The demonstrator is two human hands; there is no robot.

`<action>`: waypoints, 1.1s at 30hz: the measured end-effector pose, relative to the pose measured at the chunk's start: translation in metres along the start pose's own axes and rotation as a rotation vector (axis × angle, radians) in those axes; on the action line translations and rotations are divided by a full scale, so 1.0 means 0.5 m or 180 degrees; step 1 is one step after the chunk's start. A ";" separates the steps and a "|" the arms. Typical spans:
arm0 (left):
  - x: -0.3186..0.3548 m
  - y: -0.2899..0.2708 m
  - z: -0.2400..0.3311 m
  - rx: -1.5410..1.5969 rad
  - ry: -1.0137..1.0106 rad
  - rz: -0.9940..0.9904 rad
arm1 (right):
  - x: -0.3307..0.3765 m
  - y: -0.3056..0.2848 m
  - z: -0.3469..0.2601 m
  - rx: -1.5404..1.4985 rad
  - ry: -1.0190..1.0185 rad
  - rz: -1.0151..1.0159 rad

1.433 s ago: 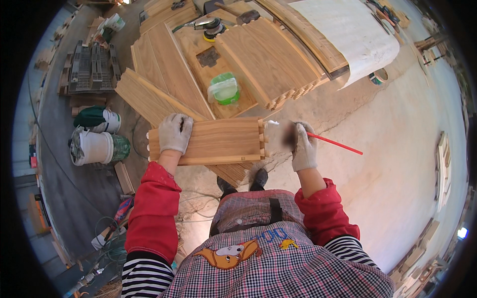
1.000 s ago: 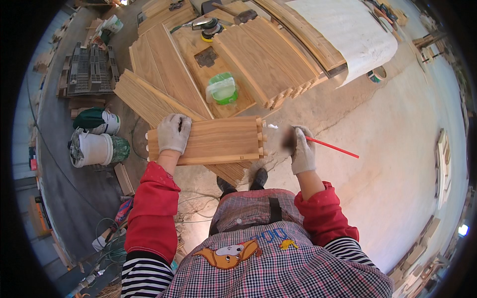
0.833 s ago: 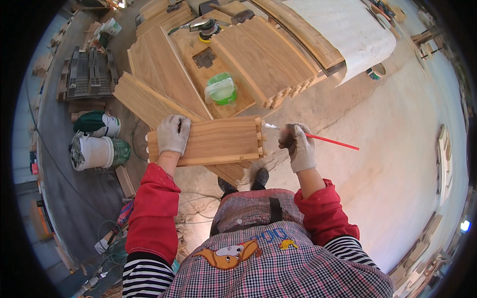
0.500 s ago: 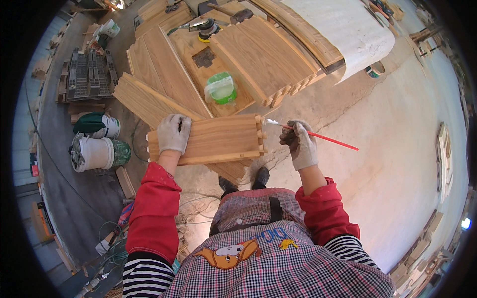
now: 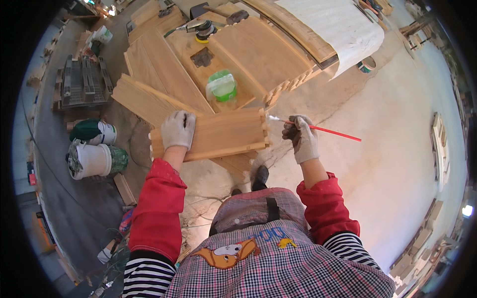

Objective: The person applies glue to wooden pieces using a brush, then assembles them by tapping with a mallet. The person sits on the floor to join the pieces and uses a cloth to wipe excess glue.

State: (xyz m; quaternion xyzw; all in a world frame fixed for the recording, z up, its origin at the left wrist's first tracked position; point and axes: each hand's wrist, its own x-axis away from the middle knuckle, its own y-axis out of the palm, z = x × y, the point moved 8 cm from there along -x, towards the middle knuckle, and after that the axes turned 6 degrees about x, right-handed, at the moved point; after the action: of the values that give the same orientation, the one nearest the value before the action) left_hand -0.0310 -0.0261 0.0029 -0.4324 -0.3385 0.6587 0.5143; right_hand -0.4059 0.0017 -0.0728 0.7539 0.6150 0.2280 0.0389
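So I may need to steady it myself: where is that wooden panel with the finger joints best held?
Judging by its pose, the flat top face of the wooden panel, near its left end, from above, as the left hand does; the brush works the right, jointed end.

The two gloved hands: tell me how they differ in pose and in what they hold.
The left hand lies flat, palm down, on top of the wooden panel; the right hand is curled, off the panel's right end. The left hand grips nothing and only presses the panel; the right hand holds a red-handled brush, bristles pointing at the panel's finger-jointed end. Both wear light work gloves and come out of red sleeves.
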 end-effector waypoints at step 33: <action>0.007 -0.011 0.003 -0.0121 0.0239 0.0157 | 0.119 0.075 -0.060 0.0876 -0.0124 0.0124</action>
State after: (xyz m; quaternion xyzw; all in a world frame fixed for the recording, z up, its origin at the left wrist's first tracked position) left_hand -0.0307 -0.0216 0.0075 -0.4747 -0.3207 0.6480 0.5019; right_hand -0.3750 0.0424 -0.0156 0.7682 0.6247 0.1275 -0.0574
